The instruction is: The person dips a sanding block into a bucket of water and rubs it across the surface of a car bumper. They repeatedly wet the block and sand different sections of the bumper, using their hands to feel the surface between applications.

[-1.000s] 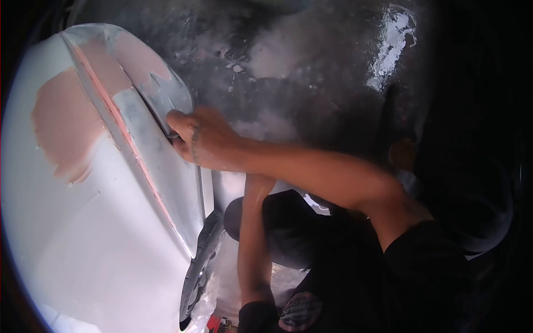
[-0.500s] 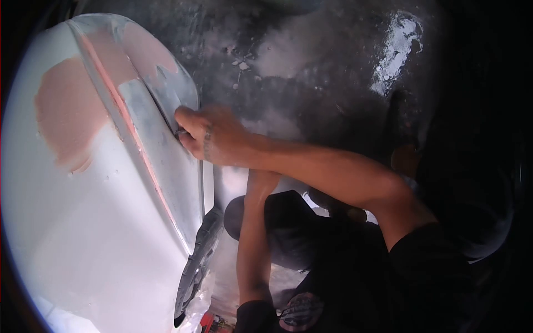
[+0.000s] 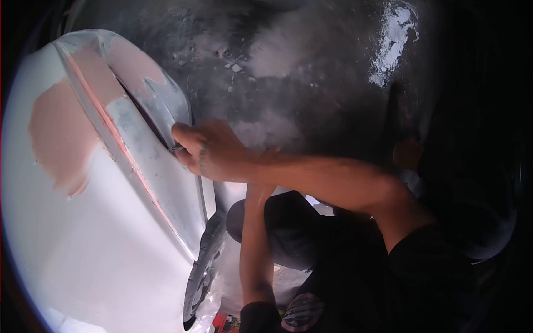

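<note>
A white car body panel point(image 3: 111, 222) with pink filler patches point(image 3: 61, 133) and a pink line along its crease fills the left side. My right hand point(image 3: 208, 151) is closed at the panel's edge, beside a dark groove point(image 3: 144, 114). Its thumb and fingers pinch something small and dark, too hidden to name. My left arm rises from the bottom and passes beneath the right forearm. Only a small part of my left hand point(image 3: 271, 152) shows above that forearm, and its fingers are mostly hidden.
Below the panel is a black tyre point(image 3: 202, 272) with crumpled clear plastic beside it. The grey floor point(image 3: 300, 83) is dusty, with small pale flakes and a bright reflection at the upper right. Red items point(image 3: 225, 322) lie at the bottom edge. My dark-clothed knee is near the tyre.
The panel's upper end appears lower and further left in the view. My right hand sits slightly lower, still at the panel edge. A bit of my left hand now shows above the right forearm.
</note>
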Demonstrator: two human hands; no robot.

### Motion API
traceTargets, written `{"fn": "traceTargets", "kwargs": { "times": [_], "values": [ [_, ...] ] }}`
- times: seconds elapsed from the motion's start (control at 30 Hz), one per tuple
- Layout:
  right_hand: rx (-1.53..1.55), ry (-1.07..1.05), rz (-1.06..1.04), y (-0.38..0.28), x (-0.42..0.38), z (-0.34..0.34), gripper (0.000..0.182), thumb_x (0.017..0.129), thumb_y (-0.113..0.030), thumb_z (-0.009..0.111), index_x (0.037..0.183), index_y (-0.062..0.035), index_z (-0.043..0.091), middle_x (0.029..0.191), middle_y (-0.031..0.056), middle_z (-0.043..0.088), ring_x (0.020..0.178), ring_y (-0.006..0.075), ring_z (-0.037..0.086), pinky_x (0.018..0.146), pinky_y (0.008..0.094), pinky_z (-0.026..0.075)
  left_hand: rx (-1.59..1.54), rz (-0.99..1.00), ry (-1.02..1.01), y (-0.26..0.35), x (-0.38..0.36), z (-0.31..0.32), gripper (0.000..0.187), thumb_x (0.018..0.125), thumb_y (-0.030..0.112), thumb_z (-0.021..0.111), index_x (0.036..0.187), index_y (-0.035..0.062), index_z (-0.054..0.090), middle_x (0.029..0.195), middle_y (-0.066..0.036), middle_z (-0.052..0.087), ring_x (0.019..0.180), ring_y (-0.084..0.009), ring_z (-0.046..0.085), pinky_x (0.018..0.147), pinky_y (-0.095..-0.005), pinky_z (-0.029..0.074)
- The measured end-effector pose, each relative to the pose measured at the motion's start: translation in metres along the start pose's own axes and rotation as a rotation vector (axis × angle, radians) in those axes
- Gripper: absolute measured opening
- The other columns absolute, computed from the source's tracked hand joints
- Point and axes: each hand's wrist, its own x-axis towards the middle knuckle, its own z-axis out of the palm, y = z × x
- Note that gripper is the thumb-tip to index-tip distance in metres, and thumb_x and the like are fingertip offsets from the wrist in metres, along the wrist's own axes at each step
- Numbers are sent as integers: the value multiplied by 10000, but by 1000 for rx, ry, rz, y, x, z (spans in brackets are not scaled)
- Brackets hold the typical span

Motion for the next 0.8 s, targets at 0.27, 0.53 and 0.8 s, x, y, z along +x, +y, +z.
{"fn": "traceTargets", "kwargs": {
  "times": [0.27, 0.53, 0.8],
  "values": [
    [-18, -49, -70, 2, 2, -8, 190, 865, -114, 714, 883, -40, 540, 688, 168, 627, 664, 391, 655, 624, 492, 496, 140, 246, 109, -20, 9, 4, 376, 1004, 227, 661, 1338, 55, 638, 1293, -119, 683, 1217, -224, 618, 1018, -389, 476],
    [7, -30, -69, -2, 11, -14, 194, 883, -116, 699, 901, -21, 531, 638, 185, 603, 627, 394, 653, 602, 467, 504, 148, 176, 71, -6, 8, 1, 420, 1015, 213, 603, 1396, 37, 579, 1367, -167, 632, 1278, -336, 573, 1069, -438, 429],
    [-54, 15, -107, 3, 7, -6, 199, 902, -136, 694, 907, -1, 548, 640, 181, 628, 621, 399, 676, 593, 450, 530, 111, 108, 48, 5, 5, -1, 409, 1019, 213, 582, 1382, 24, 574, 1375, -189, 623, 1297, -356, 558, 1072, -444, 422]
  ]
}}
